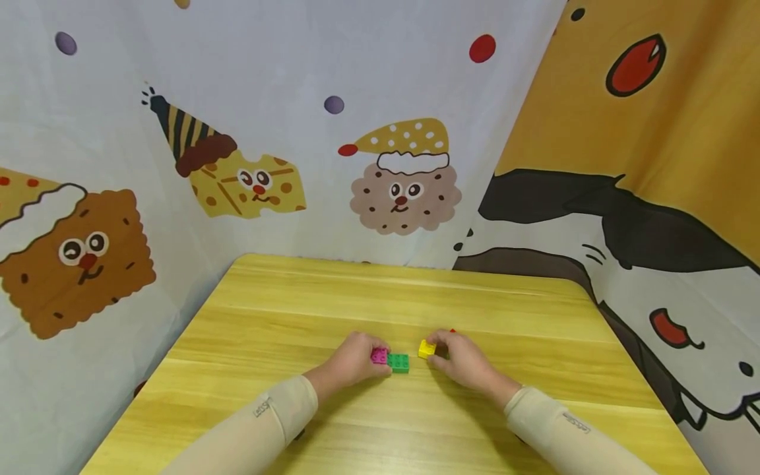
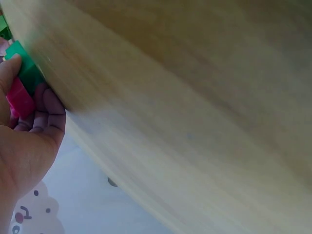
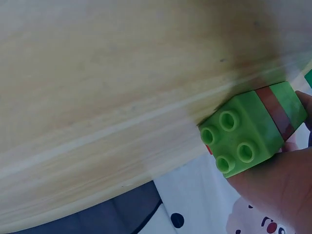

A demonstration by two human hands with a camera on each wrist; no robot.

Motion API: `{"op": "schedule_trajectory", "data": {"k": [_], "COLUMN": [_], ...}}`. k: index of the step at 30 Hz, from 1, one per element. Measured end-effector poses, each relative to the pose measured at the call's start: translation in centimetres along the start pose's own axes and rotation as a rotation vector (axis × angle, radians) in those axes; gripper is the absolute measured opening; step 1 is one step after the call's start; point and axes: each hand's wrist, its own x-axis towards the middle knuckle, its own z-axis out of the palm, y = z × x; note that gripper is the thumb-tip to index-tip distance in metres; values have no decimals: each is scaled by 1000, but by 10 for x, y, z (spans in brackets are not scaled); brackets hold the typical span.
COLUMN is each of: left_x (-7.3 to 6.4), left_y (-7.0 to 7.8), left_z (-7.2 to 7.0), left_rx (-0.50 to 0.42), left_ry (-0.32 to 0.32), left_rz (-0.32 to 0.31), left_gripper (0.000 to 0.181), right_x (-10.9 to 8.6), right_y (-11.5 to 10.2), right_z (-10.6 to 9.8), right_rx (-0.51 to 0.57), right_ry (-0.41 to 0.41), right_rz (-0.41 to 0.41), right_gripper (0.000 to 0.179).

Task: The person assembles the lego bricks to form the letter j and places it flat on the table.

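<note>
My left hand (image 1: pixel 356 359) pinches a magenta toy building brick (image 1: pixel 379 356) joined to a green one (image 1: pixel 398 363). In the left wrist view, thumb and fingers close round the magenta brick (image 2: pixel 20 99), and the green brick (image 2: pixel 28 67) sticks out past them. A short gap to the right, my right hand (image 1: pixel 466 359) holds a yellow brick (image 1: pixel 426 349) between thumb and fingers. In the right wrist view a studded block (image 3: pixel 243 131) in that hand looks light green, with a brownish-red band across it. The hand hides part of it.
A small red piece (image 1: pixel 453 331) peeks out behind my right hand. The bricks are over the middle of a wood-grain table (image 1: pixel 332 297). A printed cloth (image 1: pixel 285 59) with cartoon biscuits and cheese hangs behind the table's far edge.
</note>
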Motion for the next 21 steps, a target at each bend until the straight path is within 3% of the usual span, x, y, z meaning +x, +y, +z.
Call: {"op": "schedule_trajectory", "data": {"k": [11,21], "left_x": [0,1], "left_y": [0,-2], "left_z": [-1,0], "left_rx": [2,5], "left_ry": [3,2], "left_rz": [14,16], "left_gripper": [33,33], "right_x": [1,-27], "right_y": [-3,25], "right_z": [0,-32], "right_rx": [-29,131], "right_ry": [24,-49], "right_rz": [24,29], "right_gripper": [32,57]}}
